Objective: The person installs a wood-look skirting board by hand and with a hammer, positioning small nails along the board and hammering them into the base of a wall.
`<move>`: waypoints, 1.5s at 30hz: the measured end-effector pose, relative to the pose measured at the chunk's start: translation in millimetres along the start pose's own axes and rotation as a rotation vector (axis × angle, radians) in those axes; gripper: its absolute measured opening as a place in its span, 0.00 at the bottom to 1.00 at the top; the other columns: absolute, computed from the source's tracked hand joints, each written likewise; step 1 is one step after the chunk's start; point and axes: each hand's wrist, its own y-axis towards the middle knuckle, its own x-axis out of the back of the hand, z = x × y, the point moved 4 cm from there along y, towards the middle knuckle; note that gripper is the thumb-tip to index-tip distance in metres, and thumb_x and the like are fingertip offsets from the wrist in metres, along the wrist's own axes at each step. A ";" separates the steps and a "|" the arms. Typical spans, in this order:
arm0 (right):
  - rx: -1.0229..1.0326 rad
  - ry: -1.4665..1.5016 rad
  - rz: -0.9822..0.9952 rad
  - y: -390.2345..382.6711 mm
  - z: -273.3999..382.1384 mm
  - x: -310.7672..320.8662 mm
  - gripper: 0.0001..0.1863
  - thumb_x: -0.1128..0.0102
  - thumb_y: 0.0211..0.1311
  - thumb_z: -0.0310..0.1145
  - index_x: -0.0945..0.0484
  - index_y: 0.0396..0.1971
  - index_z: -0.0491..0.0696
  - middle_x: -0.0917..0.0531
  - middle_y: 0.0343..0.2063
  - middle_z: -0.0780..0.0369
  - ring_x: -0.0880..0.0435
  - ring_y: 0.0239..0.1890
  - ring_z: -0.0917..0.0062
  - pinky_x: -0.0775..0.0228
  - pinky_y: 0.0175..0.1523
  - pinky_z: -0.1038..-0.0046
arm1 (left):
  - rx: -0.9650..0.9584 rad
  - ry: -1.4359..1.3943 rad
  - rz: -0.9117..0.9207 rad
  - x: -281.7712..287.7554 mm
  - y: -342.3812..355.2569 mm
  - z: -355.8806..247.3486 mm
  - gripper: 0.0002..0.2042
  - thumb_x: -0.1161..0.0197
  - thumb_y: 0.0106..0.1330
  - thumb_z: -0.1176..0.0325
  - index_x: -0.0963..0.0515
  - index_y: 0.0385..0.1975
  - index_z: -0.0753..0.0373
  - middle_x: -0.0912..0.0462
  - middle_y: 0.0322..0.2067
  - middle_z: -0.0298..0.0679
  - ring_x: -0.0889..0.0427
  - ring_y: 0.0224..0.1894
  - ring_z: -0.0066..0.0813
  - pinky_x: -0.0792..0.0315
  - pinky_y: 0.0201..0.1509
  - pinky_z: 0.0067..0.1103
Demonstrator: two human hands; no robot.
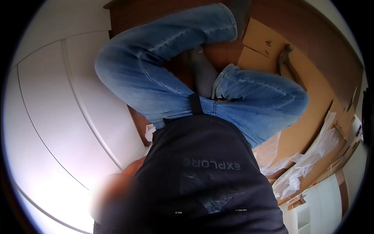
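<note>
At the lower left, a strip of bare skin of my left arm (133, 168) shows beside my black shirt (218, 144). Below it the picture is badly blurred, and the fingers of my left hand cannot be made out. A crumpled white scrap (150, 132), paper or plastic, lies close to this arm at the shirt's edge. My right hand is outside the picture. My legs in blue jeans (132, 78) are bent and folded on the floor, with a grey sock (205, 76) between them.
Flat brown cardboard (311, 113) lies under and beyond my right leg. A dark tool with two diverging arms (287, 58) rests on it. Crumpled clear plastic wrap (292, 179) lies at the right. White panels (58, 105) stand along the left, over a reddish-brown floor (156, 9).
</note>
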 end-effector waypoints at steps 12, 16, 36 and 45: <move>-0.210 0.195 0.101 -6.1 5.1 -69.6 0.06 0.37 0.69 0.24 0.21 0.43 0.44 0.17 0.34 0.66 0.18 0.34 0.81 0.25 0.43 0.79 | 0.102 -0.868 0.308 82.7 13.5 -91.4 0.16 0.40 0.73 0.64 0.18 0.54 0.65 0.15 0.41 0.37 0.19 0.45 0.24 0.26 0.53 0.22; -0.177 0.165 0.139 3.8 27.8 -87.9 0.06 0.37 0.68 0.24 0.21 0.43 0.44 0.17 0.34 0.66 0.18 0.34 0.81 0.25 0.42 0.79 | 0.126 -0.564 0.105 84.1 19.9 -221.2 0.14 0.38 0.76 0.57 0.17 0.40 0.62 0.20 0.26 0.29 0.22 0.33 0.17 0.27 0.42 0.19; -0.188 -0.637 0.756 1.7 133.4 -123.6 0.08 0.29 0.67 0.25 0.15 0.41 0.38 0.12 0.33 0.67 0.16 0.36 0.84 0.24 0.45 0.79 | -0.645 -0.266 0.284 66.7 28.3 -268.0 0.08 0.47 0.75 0.75 0.21 0.45 0.68 0.22 0.42 0.34 0.28 0.39 0.20 0.32 0.46 0.19; 0.599 -0.706 0.331 -3.7 171.2 -168.6 0.13 0.24 0.61 0.31 0.15 0.41 0.40 0.13 0.41 0.60 0.18 0.45 0.74 0.25 0.53 0.71 | -0.682 -0.123 0.528 66.6 50.1 -313.6 0.18 0.46 0.74 0.72 0.24 0.61 0.66 0.21 0.45 0.36 0.23 0.45 0.21 0.31 0.55 0.22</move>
